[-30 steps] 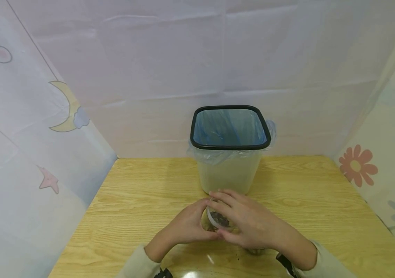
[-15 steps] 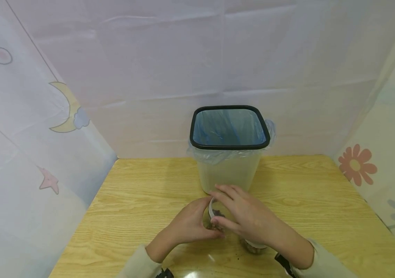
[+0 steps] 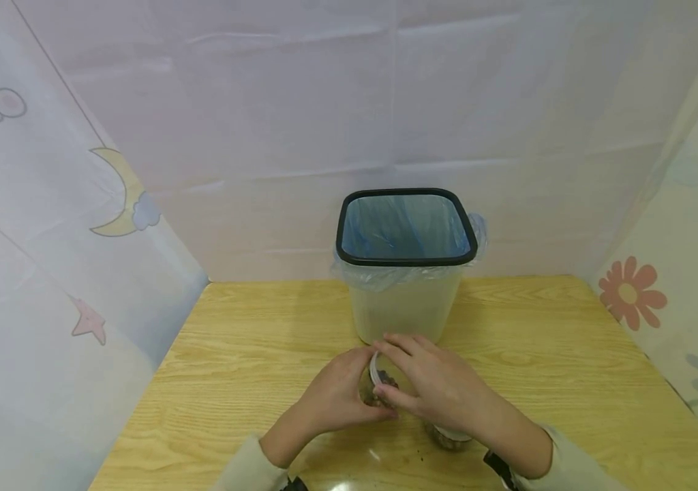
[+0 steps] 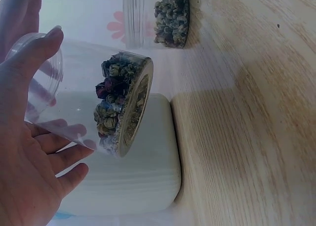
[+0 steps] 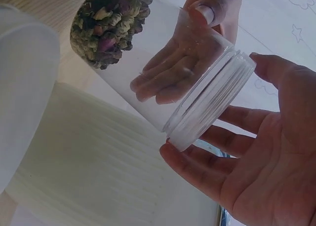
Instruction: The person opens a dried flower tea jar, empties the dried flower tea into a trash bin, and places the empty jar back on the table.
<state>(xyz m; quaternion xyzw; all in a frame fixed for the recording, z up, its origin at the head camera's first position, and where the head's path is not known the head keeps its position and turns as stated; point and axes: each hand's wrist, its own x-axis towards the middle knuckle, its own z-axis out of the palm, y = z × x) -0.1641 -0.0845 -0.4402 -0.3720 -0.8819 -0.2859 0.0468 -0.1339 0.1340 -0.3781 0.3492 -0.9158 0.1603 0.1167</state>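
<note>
creased pale back wall (image 3: 300, 123) | flowered right wall (image 3: 680, 266) | wood-grain tabletop (image 3: 251, 334)

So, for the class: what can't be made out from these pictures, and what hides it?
Most of the held jar: head view, behind the right hand.
Part of the second jar: left wrist view, cut off by the top edge.
Floor of the bin: head view, behind its front wall.
Pale curved shape: right wrist view, cut off by the left edge; unclear what it is.
</note>
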